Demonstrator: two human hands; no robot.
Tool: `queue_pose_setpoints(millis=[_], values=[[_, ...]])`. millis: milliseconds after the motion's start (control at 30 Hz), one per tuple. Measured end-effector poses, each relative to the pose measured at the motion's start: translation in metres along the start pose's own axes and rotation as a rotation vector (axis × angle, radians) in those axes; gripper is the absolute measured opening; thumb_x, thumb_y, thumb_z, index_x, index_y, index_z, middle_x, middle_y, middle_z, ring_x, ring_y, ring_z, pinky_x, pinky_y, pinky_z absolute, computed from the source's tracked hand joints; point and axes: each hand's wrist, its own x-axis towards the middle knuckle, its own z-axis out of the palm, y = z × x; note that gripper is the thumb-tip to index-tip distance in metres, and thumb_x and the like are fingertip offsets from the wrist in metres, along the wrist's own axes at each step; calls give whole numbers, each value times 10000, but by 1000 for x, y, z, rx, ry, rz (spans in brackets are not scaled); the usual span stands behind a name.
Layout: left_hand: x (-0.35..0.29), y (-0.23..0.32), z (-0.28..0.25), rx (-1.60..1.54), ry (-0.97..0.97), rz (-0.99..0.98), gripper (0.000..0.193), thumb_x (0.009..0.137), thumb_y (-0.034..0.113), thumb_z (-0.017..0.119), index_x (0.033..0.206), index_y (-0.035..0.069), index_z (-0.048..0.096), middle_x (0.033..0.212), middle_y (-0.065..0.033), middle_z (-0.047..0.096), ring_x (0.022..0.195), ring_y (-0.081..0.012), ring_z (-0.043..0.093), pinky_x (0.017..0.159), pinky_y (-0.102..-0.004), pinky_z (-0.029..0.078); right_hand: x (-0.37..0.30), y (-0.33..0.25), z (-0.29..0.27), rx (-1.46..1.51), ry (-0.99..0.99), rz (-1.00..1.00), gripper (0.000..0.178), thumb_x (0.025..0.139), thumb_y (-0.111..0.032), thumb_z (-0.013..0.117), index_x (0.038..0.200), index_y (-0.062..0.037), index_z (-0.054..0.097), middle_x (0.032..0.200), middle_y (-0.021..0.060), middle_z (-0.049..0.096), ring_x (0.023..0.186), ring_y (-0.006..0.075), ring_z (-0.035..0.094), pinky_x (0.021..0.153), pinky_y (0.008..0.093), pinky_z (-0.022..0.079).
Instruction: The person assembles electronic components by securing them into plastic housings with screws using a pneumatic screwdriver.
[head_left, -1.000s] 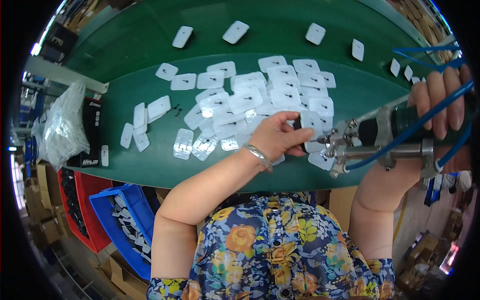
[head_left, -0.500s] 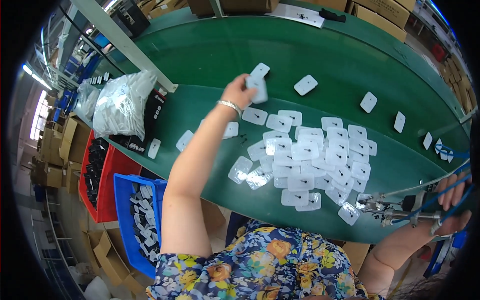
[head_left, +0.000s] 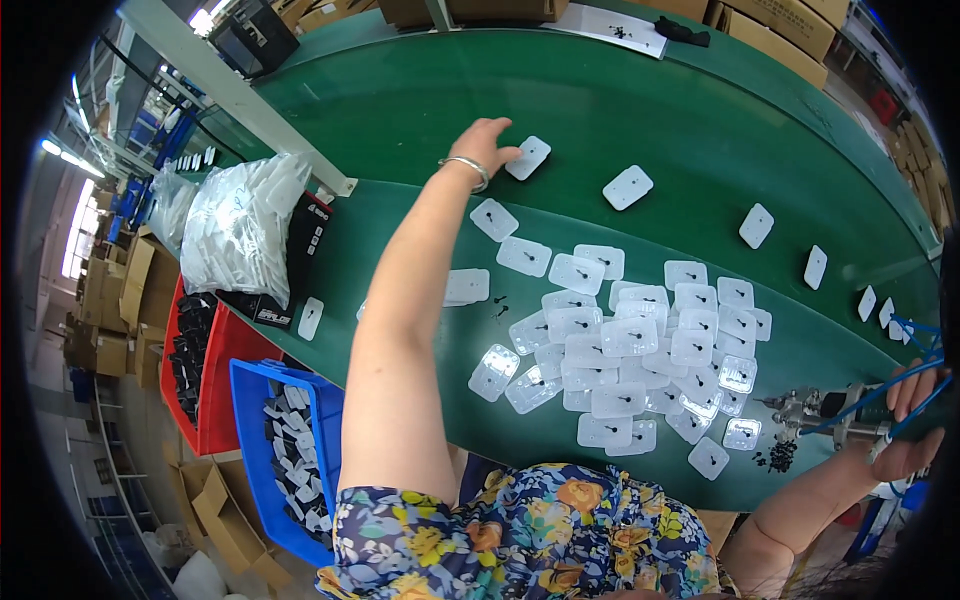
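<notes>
My left hand [head_left: 485, 148] reaches over the far green strip with nothing in it, thumb and fingers apart. Its thumb is at the edge of a white rounded plate [head_left: 530, 158]; whether they touch I cannot tell. Just below the hand lies another white plate [head_left: 494, 220]. At the right edge my right hand [head_left: 908, 395] is wrapped round a metal power screwdriver [head_left: 815, 408] with blue hoses, partly out of sight. The tool points left at a heap of overlapping white plates [head_left: 630, 337], many with a black screw standing in the middle. Small black screws [head_left: 780, 457] lie beneath it.
More white plates [head_left: 627, 187] lie spaced along the far green strip [head_left: 400, 100]. On the left sit a clear bag of white parts [head_left: 245, 230], a red bin [head_left: 222, 385] and a blue bin [head_left: 330, 400] with parts. A white post [head_left: 230, 90] rises at the back left.
My left hand has let go of a white plate, which now lies on the near bench, and has moved to the plate beyond. The screwdriver has shifted right, off the plate at its tip.
</notes>
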Motion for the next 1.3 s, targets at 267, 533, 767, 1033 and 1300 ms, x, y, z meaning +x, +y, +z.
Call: queue_pose_setpoints(millis=[267, 533, 767, 1033, 1300], values=[[24, 31, 27, 145, -392, -13, 658, 621, 262, 715, 1203, 74, 475, 1159, -130, 534, 1036, -274, 529, 896, -315, 416, -17, -9, -1, 34, 203, -82, 527, 781, -297, 578, 1142, 15, 354, 756, 22, 400, 628, 90, 378, 583, 215, 312], [-57, 107, 19, -658, -347, 86, 446, 697, 169, 668, 1101, 79, 502, 946, -78, 592, 804, -155, 593, 689, -278, 495, 8, -2, 23, 56, 125, 25, 679, 776, -375, 575, 1224, 32, 266, 779, 16, 438, 642, 107, 421, 602, 250, 330], [-237, 220, 62, -1133, -821, -75, 466, 685, 214, 713, 1080, 69, 513, 682, 14, 522, 549, -47, 498, 410, -187, 409, 14, -10, 104, 32, 656, 34, 578, 767, -463, 603, 1135, -42, 459, 847, -10, 545, 791, 59, 509, 609, 148, 432], [-266, 245, 74, -1216, -842, -186, 416, 701, 224, 694, 1037, 61, 511, 654, 16, 525, 537, -54, 516, 403, -188, 410, 7, -11, 110, 58, 668, 27, 567, 772, -458, 598, 1134, -44, 461, 851, -11, 545, 803, 58, 504, 610, 147, 428], [-257, 257, 59, -1145, -919, -276, 429, 696, 233, 699, 1042, 57, 516, 656, 12, 528, 521, -58, 522, 399, -185, 414, -1, -17, 99, 74, 674, 15, 553, 778, -452, 593, 1132, -47, 464, 855, -12, 544, 817, 57, 499, 612, 145, 423]])
